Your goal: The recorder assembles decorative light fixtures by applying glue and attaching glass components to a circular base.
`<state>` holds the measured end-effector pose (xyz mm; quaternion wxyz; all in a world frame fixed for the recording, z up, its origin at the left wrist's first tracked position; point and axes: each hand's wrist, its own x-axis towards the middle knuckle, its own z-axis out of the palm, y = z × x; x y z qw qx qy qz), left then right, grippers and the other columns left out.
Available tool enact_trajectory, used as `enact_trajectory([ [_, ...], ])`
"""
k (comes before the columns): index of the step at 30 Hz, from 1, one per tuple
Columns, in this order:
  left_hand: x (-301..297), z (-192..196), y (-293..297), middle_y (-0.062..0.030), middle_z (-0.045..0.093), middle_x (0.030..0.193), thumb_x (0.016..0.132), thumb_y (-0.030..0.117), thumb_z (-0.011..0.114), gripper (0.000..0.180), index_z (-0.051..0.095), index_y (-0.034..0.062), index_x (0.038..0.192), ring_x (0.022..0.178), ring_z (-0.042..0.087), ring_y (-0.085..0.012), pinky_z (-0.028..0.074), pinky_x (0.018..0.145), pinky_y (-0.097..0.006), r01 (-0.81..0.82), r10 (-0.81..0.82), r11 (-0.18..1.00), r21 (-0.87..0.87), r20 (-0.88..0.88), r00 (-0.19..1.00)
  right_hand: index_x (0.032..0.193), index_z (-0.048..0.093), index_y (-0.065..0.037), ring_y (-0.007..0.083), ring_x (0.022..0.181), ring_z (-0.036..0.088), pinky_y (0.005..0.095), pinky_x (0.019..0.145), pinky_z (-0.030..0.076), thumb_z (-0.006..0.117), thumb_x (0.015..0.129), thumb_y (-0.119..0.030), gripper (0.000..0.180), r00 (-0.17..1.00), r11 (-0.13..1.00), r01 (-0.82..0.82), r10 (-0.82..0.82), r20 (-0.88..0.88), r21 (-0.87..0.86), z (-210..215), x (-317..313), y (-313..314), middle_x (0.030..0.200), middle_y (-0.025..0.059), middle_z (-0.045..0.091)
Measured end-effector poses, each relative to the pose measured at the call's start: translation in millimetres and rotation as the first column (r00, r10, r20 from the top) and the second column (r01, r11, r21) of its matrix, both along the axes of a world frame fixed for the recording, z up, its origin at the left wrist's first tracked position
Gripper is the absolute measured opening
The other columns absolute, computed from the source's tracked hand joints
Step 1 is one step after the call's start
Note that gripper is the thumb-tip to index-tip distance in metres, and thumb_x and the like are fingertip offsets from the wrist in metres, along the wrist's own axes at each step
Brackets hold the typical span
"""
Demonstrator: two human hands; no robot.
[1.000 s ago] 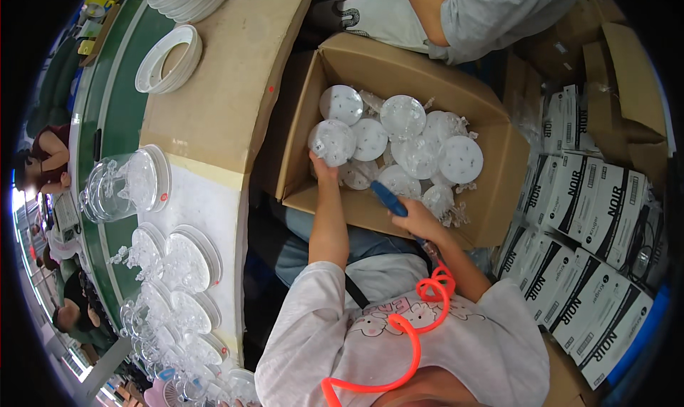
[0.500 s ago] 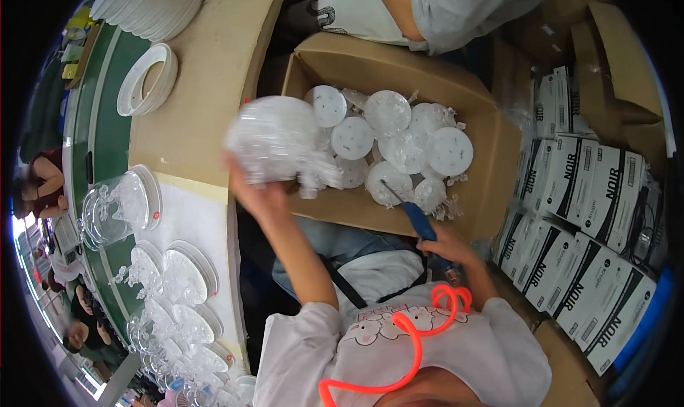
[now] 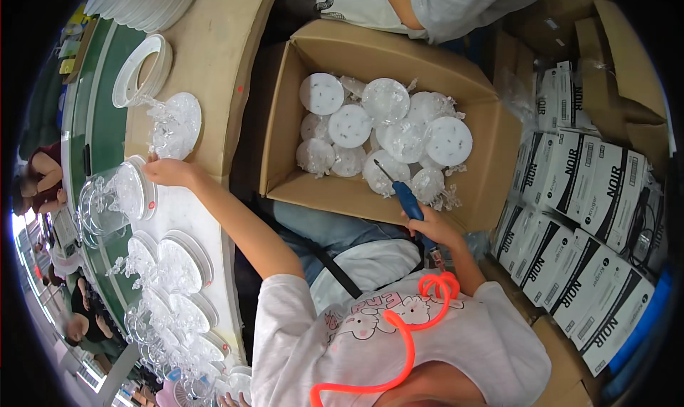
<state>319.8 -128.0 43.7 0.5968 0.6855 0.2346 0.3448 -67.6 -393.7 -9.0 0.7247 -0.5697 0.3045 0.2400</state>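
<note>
My left hand (image 3: pixel 171 172) is over the table at the left, fingers apart, beside a stack of round white discs with clear plastic (image 3: pixel 135 187); whether it touches the stack I cannot tell. Just beyond it, a white disc bundled in clear plastic (image 3: pixel 175 125) rests on the table. My right hand (image 3: pixel 436 229) grips a blue power screwdriver (image 3: pixel 407 202) with an orange coiled hose (image 3: pixel 407 336). The driver's tip hovers over a cardboard box (image 3: pixel 281 147) holding several round white discs in clear wrap (image 3: pixel 350 126).
On the table (image 3: pixel 206 65) stand white rings (image 3: pixel 160 72) and a tall stack of white discs (image 3: pixel 146 4); more plastic-wrapped discs (image 3: pixel 184 264) line its near part. Printed cartons (image 3: pixel 570 264) are piled at the right. Another person's arm (image 3: pixel 400 4) shows beyond the box.
My left hand has moved left from the box's edge to the table and let go of the wrapped disc, which now rests there. The screwdriver has shifted slightly left and up.
</note>
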Motion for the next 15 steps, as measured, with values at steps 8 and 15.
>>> enact_trajectory([
  [8, -128, -23, -121, -0.0155, 0.047, 0.095, 0.079, 0.008, 0.051, 0.022, 0.049, -0.0029, 0.098, 0.086, 0.047, -0.0257, 0.038, 0.077, -0.035, 0.494, -0.515, 0.717, 0.491, -0.104, 0.851, 0.1, 0.047, -0.001, 0.011, 0.056, 0.051, 0.0254, 0.054, 0.043, 0.053, 0.072, -0.012, 0.03, 0.993, 0.993, 0.102, -0.106, -0.058, -0.057, -5, -8, -17, 0.069, 0.0046, 0.051],
  [15, -134, -262, -225, -0.0214, 0.053, 0.104, 0.084, 0.036, 0.038, 0.045, 0.05, -0.0032, 0.104, 0.1, 0.048, -0.0333, 0.036, 0.086, -0.036, 0.848, -0.823, 0.423, -0.321, -0.526, 0.212, 0.101, 0.048, -0.002, 0.0109, 0.059, 0.052, 0.025, 0.056, 0.043, 0.054, 0.072, -0.014, 0.031, 0.991, 0.977, 0.131, -0.125, 0.041, -0.169, 2, -23, -17, 0.069, 0.0039, 0.052],
])
